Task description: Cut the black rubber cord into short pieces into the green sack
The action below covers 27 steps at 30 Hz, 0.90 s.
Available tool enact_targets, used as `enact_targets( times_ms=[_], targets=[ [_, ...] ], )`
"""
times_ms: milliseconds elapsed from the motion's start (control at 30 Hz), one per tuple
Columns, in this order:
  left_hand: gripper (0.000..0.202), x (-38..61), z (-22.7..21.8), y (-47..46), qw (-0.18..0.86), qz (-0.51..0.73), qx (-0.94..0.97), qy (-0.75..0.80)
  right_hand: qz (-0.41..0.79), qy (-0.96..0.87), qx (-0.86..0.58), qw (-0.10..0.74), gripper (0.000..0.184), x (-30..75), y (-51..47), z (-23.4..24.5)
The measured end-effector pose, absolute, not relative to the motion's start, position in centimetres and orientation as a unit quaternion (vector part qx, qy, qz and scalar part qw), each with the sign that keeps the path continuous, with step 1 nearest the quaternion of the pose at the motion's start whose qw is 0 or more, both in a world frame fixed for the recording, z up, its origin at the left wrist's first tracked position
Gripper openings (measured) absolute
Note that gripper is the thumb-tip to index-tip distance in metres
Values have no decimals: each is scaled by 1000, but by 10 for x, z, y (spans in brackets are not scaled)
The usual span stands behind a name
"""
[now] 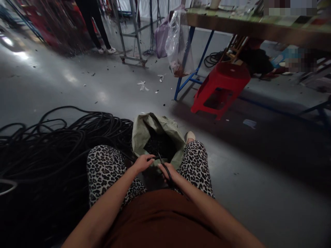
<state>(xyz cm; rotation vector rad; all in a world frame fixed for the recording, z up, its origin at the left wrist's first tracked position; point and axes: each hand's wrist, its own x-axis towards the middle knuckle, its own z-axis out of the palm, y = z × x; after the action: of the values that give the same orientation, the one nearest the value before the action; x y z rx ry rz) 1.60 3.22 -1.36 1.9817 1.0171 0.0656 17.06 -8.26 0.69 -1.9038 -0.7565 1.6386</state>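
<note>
My left hand [143, 163] is closed on a black rubber hose or cable [153, 158], whose end reaches over the mouth of a green woven sack [139, 132]. In my right hand [169, 172] I grip a pair of scissors [164, 166] with black handles. The blades point up and forward, close to the black hose; whether they touch it I cannot tell. Between my knees the sack stands with its top folded open. Dark small pieces [161, 144] lie inside, too dim to make out singly.
A large heap of black hose [74, 134] covers the floor at my left. Ahead on the right are a red stool [222, 86] and a workbench [232, 20] with blue legs. A clear plastic bag [178, 41] hangs there. Another person's legs [94, 26] stand at the back left.
</note>
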Motion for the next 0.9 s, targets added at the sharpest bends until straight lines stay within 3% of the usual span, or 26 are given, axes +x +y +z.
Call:
enact_targets(
  times_ms=[300,900],
  targets=[
    [38,10,-8,29,362,13,835,415,566,-290,-722,273,21,174,-82,7],
    [38,10,-13,34,365,8,826,430,582,-257,-722,271,23,179,-83,12]
  ],
)
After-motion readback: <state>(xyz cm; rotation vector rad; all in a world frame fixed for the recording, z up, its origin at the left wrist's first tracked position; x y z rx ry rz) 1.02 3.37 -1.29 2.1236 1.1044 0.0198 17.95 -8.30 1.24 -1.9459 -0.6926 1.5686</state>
